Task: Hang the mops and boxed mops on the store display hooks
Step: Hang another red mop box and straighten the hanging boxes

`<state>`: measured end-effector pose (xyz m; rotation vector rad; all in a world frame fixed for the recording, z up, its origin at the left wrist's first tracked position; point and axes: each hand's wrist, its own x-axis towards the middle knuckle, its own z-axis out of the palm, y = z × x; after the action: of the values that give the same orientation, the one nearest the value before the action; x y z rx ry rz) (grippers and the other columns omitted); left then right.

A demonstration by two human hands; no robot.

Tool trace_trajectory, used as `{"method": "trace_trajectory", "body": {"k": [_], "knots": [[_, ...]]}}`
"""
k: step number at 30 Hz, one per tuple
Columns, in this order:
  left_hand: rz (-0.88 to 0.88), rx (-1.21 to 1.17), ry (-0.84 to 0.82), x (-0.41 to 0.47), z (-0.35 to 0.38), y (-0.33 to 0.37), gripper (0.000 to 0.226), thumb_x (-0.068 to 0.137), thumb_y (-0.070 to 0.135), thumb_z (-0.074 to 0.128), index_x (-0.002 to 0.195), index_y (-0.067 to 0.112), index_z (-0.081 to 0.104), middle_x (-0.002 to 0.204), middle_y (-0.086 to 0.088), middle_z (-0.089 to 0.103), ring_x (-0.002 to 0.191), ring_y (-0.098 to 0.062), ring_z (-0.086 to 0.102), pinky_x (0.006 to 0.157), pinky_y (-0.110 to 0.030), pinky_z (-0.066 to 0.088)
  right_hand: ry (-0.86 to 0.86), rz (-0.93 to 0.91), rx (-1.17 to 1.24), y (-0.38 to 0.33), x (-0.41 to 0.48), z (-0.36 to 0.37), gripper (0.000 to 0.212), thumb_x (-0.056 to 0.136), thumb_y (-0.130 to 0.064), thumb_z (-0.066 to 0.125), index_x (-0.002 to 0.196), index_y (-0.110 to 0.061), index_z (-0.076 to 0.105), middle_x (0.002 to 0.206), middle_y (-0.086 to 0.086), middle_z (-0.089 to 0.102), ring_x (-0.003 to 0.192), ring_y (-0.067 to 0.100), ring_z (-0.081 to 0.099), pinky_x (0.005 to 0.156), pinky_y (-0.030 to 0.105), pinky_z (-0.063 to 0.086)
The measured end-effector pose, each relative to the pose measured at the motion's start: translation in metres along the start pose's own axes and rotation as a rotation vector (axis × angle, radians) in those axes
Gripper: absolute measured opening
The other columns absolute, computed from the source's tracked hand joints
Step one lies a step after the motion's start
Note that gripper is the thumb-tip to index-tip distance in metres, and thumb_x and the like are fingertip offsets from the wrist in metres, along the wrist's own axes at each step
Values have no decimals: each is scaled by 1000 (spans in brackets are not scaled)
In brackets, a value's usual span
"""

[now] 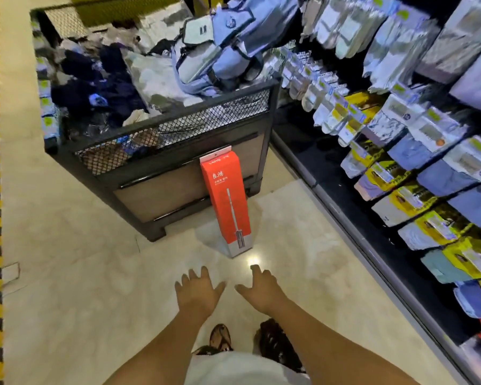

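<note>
Hovering left grip (198,289) and right grip (261,286), both wide and empty, near boxed mop (227,201) leaning on mesh bin (214,120); likely best clasping opposite sides, keeping it upright.

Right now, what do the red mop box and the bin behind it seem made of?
Red mop box: likely printed cardboard, smooth with slight sheen; crisp folded edges, white hang tab on top. Bin: dark matte metal frame with diamond wire mesh above, by the look; tan lower panels may be board or laminate, unclear.
</note>
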<state>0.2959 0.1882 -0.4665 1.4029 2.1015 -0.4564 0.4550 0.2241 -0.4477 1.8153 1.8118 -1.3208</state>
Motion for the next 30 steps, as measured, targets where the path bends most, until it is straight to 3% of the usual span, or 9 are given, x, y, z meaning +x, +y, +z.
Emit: {"method": "trace_trajectory", "body": {"k": [7, 10, 16, 24, 30], "knots": [[-81, -11, -71, 86, -34, 61, 81, 93, 70, 26, 154, 17, 16, 156, -16, 28, 142, -33, 29, 115, -45, 24, -96, 103, -178, 57, 101, -95, 78, 91, -57, 49, 151, -15, 22, 149, 16, 33, 133, 36, 38, 107, 43, 38], [-121, -40, -44, 129, -69, 95, 80, 92, 70, 29, 153, 19, 18, 155, -16, 29, 142, -34, 29, 115, -44, 24, -61, 78, -204, 51, 153, -161, 68, 91, -57, 47, 141, -14, 33, 138, 17, 42, 126, 36, 42, 101, 42, 40], [-153, -228, 55, 197, -145, 158, 80, 92, 70, 32, 153, 20, 20, 157, -15, 27, 142, -33, 30, 115, -46, 27, 35, 30, -70, 5, 234, -270, 75, 93, -53, 52, 148, -9, 25, 141, 21, 41, 131, 37, 41, 105, 42, 39], [-329, -425, -22, 246, -152, 145, 84, 90, 72, 33, 153, 18, 21, 151, -15, 36, 136, -33, 38, 111, -43, 33, -120, 13, -49, -45, 297, -264, 74, 93, -51, 55, 148, -9, 28, 140, 22, 42, 130, 38, 42, 104, 41, 41], [-381, -635, -47, 315, -147, 106, 93, 88, 70, 43, 155, 14, 12, 158, -19, 23, 142, -37, 30, 113, -47, 31, -138, 59, 33, -62, 356, -245, 78, 92, -55, 55, 148, -9, 27, 141, 22, 43, 129, 38, 45, 104, 44, 42]]}}
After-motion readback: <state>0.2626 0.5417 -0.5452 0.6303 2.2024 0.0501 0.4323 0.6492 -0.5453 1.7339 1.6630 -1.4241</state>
